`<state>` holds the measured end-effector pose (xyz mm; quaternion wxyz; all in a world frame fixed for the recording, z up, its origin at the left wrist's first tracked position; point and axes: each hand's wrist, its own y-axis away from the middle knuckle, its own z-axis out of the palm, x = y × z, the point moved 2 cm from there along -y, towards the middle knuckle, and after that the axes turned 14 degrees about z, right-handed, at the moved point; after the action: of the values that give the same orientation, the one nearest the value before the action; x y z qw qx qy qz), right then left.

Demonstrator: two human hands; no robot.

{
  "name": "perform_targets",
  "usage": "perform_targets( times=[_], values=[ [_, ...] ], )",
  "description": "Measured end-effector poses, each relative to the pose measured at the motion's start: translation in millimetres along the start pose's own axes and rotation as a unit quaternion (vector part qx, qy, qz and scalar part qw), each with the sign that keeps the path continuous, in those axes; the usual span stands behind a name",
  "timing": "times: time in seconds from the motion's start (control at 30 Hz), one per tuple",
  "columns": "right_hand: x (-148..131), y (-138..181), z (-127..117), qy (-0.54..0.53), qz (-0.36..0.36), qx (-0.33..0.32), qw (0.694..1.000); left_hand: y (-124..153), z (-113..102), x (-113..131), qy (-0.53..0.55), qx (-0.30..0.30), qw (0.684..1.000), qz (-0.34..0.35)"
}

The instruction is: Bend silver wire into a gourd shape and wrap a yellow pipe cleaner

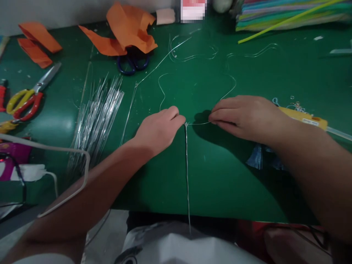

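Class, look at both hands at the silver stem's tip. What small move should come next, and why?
Probably pull the right hand rightward to tighten the thin thread, while the left hand pins the tip of the silver stem. The thread spans from that tip to the right hand, and the rest lies slack in loops on the green mat.

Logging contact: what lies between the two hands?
Head view: a thin thread runs from left hand to right hand over the green table, meeting a silver stick's tip.
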<state>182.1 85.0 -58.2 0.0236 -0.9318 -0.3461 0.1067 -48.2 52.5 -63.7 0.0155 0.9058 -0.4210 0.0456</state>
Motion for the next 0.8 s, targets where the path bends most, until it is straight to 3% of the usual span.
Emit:
perform_targets(
  times=[0.8],
  values=[
    [0.0, -0.7, 1.9, 0.009, -0.002, 0.004, 1.0, 0.6, 0.7, -1.3, 0.014, 0.015, 1.0, -0.004]
  ],
)
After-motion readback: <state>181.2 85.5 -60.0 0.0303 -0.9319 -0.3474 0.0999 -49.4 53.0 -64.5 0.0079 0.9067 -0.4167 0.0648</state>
